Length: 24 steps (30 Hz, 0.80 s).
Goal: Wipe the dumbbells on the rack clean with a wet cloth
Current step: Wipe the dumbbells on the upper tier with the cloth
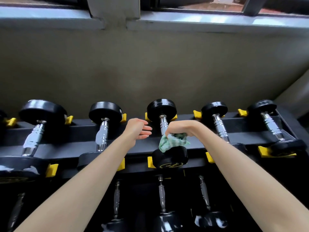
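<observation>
Right hand [182, 128]: grip clamped on the cloth [172, 142]; fingers curled over the bunched fabric.
Left hand [138, 129]: grip apart; fingers straight; holds nothing; just left of the handle [162, 124]; whether it touches cannot be told.
Cloth: green, crumpled; pressed on the near end of the handle; a fold hangs onto the near head.
Dumbbell [161, 108]: middle of the top tier; lies across the rack [83, 131], far head toward the wall, near head toward the person; seated in yellow cradles [151, 162].
Neighbours: two left dumbbells [103, 129] show glossy patches, possibly moisture; two right dumbbells [219, 126] show none that can be made out.
Lower tier [161, 196]: more dumbbells, dim; condition cannot be told.
Step, judged: wiping the handle of the middle dumbbell; heads and the units to the right probably remain.
Risk, roll: sideways rubbing may turn the dumbbell in its cradles; cause: the left hand does not hold it.
Risk, pinch: left fingers sit close to the handle and rack rail; a shifting dumbbell could trap them.
Risk, missed area: the knurled handle and its underside may stay dirty; cause: the cloth covers only the top of the near end.
Risk, slip: a wet chrome handle gives poor hold; cause: water left unwiped.
Risk, drip: the hanging fold may wet the lower tier.
</observation>
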Each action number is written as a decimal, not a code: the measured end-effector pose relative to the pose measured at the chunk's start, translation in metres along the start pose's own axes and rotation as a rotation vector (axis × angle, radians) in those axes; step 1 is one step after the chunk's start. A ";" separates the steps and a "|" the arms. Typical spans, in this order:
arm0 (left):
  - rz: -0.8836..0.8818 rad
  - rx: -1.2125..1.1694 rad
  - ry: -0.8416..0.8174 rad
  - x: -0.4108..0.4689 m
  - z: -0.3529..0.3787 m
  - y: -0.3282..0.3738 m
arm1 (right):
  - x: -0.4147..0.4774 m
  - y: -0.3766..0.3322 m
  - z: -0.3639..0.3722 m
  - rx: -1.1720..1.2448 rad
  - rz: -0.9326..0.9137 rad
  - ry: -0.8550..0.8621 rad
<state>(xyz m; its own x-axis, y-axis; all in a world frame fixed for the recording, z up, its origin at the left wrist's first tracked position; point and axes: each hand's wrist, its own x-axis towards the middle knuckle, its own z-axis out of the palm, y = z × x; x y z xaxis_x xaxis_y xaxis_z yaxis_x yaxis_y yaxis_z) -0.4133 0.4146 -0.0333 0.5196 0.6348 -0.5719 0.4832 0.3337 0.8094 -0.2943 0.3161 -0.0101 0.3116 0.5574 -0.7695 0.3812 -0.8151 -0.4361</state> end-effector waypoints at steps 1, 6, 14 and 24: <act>0.005 0.000 -0.007 -0.002 -0.001 0.001 | 0.000 -0.004 0.006 -0.050 -0.019 0.046; 0.053 -0.005 -0.026 -0.014 -0.018 0.006 | 0.004 -0.020 0.034 -0.103 -0.068 0.090; 0.104 -0.021 0.060 -0.019 -0.105 0.000 | 0.005 -0.048 0.075 0.568 -0.090 0.065; -0.104 0.161 0.168 0.001 -0.196 -0.067 | 0.063 -0.065 0.163 0.871 0.126 0.351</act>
<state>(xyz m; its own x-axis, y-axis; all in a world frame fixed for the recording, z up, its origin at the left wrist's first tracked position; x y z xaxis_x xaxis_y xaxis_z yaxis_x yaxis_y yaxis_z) -0.5831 0.5296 -0.0620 0.3433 0.7139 -0.6104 0.6412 0.2968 0.7077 -0.4412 0.3787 -0.1059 0.6044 0.3573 -0.7120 -0.4126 -0.6241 -0.6635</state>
